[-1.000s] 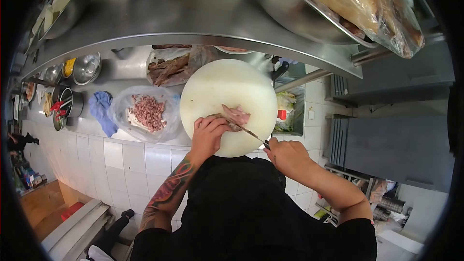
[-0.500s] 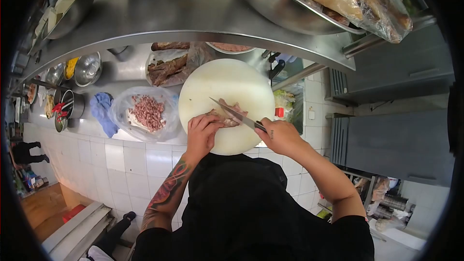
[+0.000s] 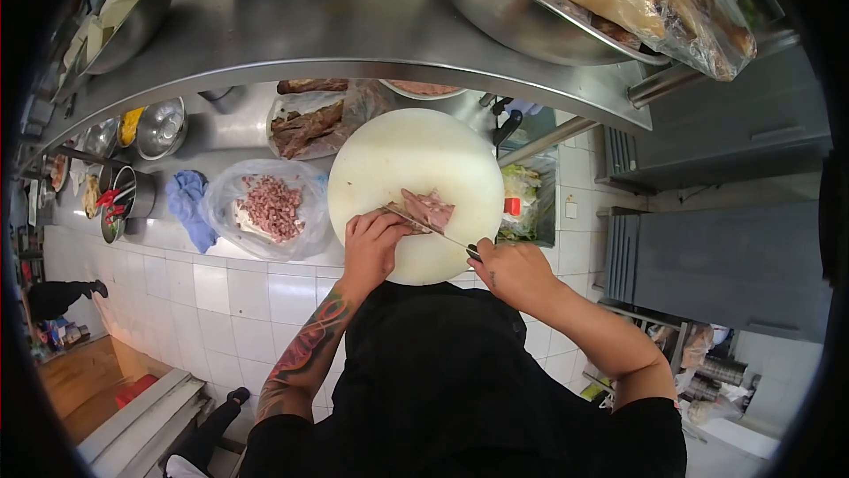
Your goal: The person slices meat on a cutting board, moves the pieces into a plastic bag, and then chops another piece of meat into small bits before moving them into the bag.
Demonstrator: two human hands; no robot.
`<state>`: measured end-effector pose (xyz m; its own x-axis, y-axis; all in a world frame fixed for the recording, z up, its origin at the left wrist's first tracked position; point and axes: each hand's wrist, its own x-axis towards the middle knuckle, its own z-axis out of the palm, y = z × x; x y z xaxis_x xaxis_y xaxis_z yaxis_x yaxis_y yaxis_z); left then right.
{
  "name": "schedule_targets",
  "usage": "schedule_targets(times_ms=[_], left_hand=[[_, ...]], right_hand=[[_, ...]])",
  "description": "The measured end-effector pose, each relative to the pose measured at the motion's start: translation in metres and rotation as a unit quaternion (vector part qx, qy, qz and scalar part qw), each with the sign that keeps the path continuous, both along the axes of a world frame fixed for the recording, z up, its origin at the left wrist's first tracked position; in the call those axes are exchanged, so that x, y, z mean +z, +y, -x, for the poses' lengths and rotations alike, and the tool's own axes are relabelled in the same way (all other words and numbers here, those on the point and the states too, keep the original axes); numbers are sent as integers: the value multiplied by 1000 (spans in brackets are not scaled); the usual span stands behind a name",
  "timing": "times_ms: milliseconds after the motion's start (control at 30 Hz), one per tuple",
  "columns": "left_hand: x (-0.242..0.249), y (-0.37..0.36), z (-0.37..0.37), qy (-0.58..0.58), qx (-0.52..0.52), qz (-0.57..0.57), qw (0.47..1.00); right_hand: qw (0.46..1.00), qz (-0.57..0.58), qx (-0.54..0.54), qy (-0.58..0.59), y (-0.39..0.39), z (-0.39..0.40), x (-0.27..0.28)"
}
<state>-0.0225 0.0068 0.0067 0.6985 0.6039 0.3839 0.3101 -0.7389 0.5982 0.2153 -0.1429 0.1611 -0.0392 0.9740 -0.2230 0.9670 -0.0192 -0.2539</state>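
In the head view, I confirm the right hand (image 3: 513,273) has its fingers wrapped around the handle of the knife (image 3: 445,236). The left hand (image 3: 371,246) holds the meat piece (image 3: 433,209) against the round cutting board (image 3: 416,146), fingers curled. The blade lies across the meat. Leftward, diced meat (image 3: 271,206) sits in a plastic bag (image 3: 223,188) on the table (image 3: 225,129).

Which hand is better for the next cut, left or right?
Probably the right hand: it grips the knife, and the blade is at the meat. The left hand has no knife; its fingers are on the meat's left end.
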Motion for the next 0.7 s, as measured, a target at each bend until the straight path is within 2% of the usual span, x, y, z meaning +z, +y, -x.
schedule_targets(times_ms=[167, 300, 433, 500, 533, 600, 633, 700], left_hand=[[-7, 2, -1, -6, 9, 3, 1000], [-9, 2, -2, -16, 2, 10, 1000], [-11, 1, -2, -15, 14, 3, 1000], [-9, 2, -2, -21, 12, 8, 1000], [-8, 2, 0, -25, 8, 13, 1000], [-13, 2, 2, -20, 2, 17, 1000], [-13, 4, -1, -20, -3, 19, 1000], [-12, 6, 1, -30, -10, 28, 999]], right_hand=[[997, 73, -7, 5, 14, 8, 5], [999, 21, 2, 36, 54, 25, -40], [998, 65, -15, 14, 42, 9, -17], [988, 148, -30, 11, 29, 3, -1], [988, 149, -27, 12, 30, 4, -11], [996, 80, -40, 21, 36, 12, -47], [994, 83, -63, 35, 47, 20, -55], [996, 51, -41, 52, 65, 12, -62]])
